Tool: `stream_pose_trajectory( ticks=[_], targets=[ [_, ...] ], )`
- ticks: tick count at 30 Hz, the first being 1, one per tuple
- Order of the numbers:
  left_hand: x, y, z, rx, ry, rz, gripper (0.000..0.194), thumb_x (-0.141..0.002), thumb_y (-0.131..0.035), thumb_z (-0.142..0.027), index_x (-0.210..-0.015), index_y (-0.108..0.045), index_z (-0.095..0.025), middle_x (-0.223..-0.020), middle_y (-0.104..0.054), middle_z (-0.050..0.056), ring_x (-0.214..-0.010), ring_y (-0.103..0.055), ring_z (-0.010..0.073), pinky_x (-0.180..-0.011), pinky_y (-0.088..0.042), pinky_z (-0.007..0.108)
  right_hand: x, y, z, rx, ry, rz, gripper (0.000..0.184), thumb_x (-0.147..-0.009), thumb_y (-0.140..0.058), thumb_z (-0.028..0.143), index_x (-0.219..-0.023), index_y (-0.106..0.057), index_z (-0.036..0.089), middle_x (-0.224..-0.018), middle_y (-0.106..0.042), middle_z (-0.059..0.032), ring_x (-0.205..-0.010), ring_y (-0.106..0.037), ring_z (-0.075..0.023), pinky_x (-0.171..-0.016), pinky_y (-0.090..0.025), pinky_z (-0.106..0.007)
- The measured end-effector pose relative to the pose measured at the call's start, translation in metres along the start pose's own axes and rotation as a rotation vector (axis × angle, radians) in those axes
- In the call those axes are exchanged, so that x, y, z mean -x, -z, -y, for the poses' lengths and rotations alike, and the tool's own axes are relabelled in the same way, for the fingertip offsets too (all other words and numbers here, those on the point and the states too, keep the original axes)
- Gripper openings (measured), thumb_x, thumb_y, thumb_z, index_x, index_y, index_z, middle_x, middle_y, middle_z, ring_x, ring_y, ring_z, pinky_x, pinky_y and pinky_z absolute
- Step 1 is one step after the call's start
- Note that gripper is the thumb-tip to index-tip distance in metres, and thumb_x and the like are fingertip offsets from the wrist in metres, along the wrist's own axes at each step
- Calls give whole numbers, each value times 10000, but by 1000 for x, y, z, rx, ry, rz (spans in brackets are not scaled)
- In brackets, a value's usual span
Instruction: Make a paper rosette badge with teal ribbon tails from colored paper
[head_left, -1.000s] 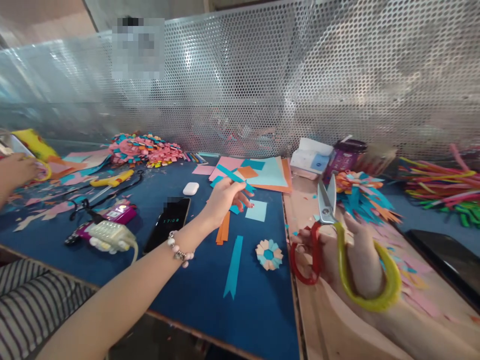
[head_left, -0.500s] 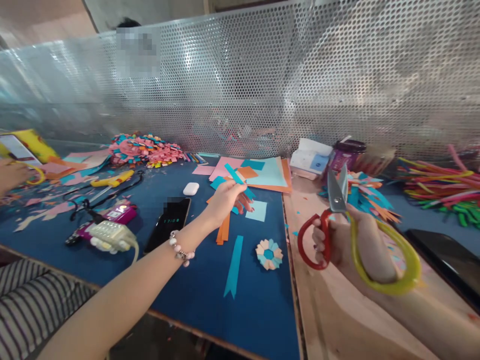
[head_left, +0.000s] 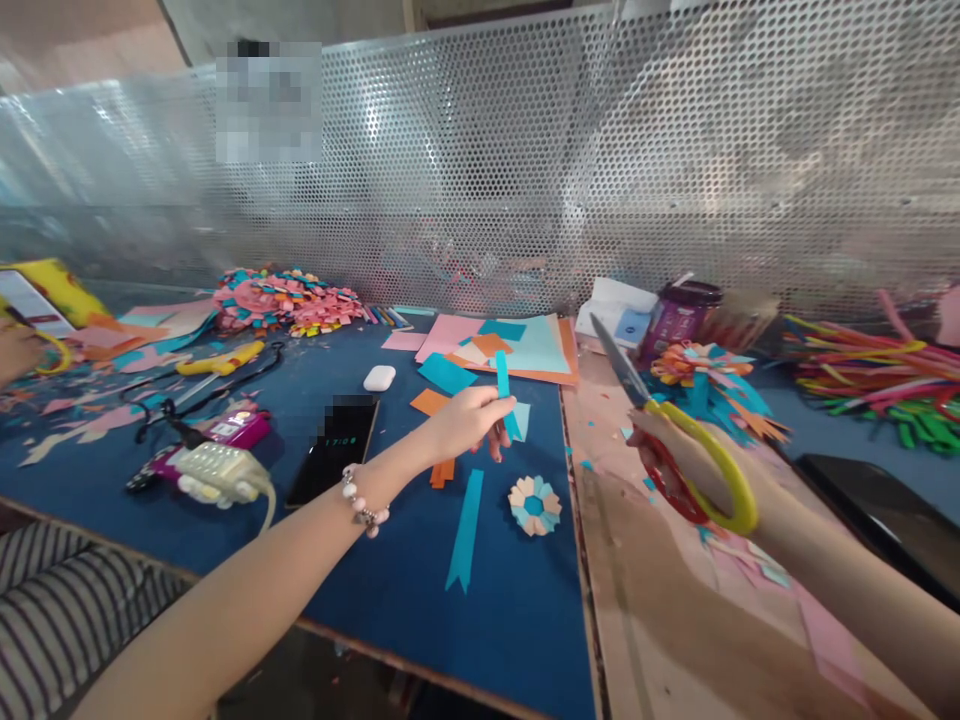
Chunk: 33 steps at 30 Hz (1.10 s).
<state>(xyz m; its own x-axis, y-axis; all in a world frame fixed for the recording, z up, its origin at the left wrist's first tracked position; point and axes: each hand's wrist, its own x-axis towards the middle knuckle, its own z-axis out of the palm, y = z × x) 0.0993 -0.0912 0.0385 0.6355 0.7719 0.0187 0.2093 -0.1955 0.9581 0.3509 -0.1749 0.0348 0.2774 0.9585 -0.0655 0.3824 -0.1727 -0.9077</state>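
Observation:
My left hand (head_left: 476, 418) pinches a blue paper strip (head_left: 503, 372), held roughly upright above the blue tabletop. To the right, my right hand (head_left: 671, 450) grips a pair of scissors (head_left: 694, 455) with one red and one yellow handle loop; the blades point up and to the left. Below my left hand lies another blue strip (head_left: 465, 530) with a notched end. Beside it sits a round paper rosette (head_left: 535, 505) in peach and light blue. Orange strips (head_left: 442, 472) and a pale blue square (head_left: 523, 422) lie partly hidden behind my left hand.
A phone (head_left: 334, 450) and a white earbud case (head_left: 379, 378) lie left of my arm. Stacked paper sheets (head_left: 551, 345) lie behind. Paper ribbons (head_left: 716, 390) and a dark phone (head_left: 885, 515) are at right. Another person's hand (head_left: 19, 350) holds yellow-handled scissors at far left.
My left hand has shifted slightly right and turned the blue strip from slanted to nearly upright. The scissors have turned left, and their blades have gone from spread to nearly closed.

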Motion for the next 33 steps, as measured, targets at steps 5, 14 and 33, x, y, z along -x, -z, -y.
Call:
stream_pose_trajectory(
  ticks=[5, 14, 33],
  targets=[
    [-2, -1, 4, -63, -72, -117, 298, -886, -432, -378, -651, -426, -195, -499, -591, 17, -418, -552, 114, -437, -349, 238, -4, 3, 0, 305, 50, -18, 348, -663, -603, 541, -678, -587, 194, -479, -520, 23, -348, -441, -112, -340, -307, -226],
    [-14, 8, 19, -66, -82, -289, 303, -870, -465, -449, -746, -514, -177, -582, -567, 17, -529, -621, 146, -393, -332, 209, -79, -6, -1, 1040, 476, -34, 310, -759, -515, 434, -774, -660, 160, -672, -666, -73, -582, -585, -190, -520, -348, -255],
    [-14, 1, 31, -193, -104, -262, 335, -871, -453, -448, -740, -558, -159, -525, -600, 22, -509, -599, 149, -492, -380, 240, -150, -12, -2, 1088, 528, -50, 303, -774, -579, 336, -941, -690, 109, -862, -714, -128, -829, -647, -249, -656, -434, -266]
  ],
)
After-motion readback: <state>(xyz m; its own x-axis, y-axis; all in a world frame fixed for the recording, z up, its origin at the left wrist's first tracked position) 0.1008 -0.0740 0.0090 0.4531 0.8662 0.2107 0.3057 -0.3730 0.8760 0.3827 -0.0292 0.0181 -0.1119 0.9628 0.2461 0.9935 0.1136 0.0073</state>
